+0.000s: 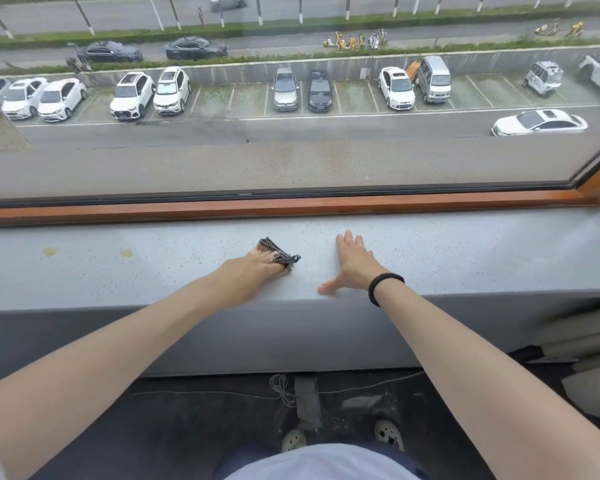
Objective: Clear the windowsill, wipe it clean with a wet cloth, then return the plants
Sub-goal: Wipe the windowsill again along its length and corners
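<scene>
Windowsill [465, 251], head view: a speckled grey ledge below the window frame [291, 207]. The left hand [257, 268] grips the bunched cloth [280, 253] mid-sill, fingers curled into it. The right hand [352, 263] rests flat just beside it, fingers spread. Risk: the yellowish stains [51, 251] at far left are probably missed if strokes stop short.

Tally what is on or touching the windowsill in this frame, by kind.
Hands: 2 (left hand, right hand)
Cloth: 1
Yellow stains: 2
Total: 5
</scene>
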A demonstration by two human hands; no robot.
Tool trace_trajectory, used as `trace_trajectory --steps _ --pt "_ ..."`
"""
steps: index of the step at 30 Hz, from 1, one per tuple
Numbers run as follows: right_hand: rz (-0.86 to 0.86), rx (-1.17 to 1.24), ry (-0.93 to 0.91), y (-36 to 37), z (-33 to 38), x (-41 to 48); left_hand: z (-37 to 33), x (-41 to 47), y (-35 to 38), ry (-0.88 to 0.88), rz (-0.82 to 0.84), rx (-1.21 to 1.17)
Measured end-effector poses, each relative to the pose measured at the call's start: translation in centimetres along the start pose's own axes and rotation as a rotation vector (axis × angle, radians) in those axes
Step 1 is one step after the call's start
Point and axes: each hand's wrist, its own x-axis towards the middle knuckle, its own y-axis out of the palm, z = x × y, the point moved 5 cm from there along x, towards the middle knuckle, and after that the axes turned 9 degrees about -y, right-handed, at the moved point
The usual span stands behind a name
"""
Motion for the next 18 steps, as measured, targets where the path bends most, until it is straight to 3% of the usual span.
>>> trace_trajectory --steps 6,13,18 --pt "0.0 0.01 0.003 -0.1 -0.2 -0.2 -0.6 4.7 -2.5 -0.077 -0.036 -0.016" --pt "0.016 -0.009 0.019 -0.3 -0.2 -0.3 -1.5 0.6 -1.8 -0.033 0.004 0.091" --pt "0.012 0.009 0.012 -0.1 -0.6 -0.6 -0.7 4.4 -2.4 -0.072 -0.052 0.069"
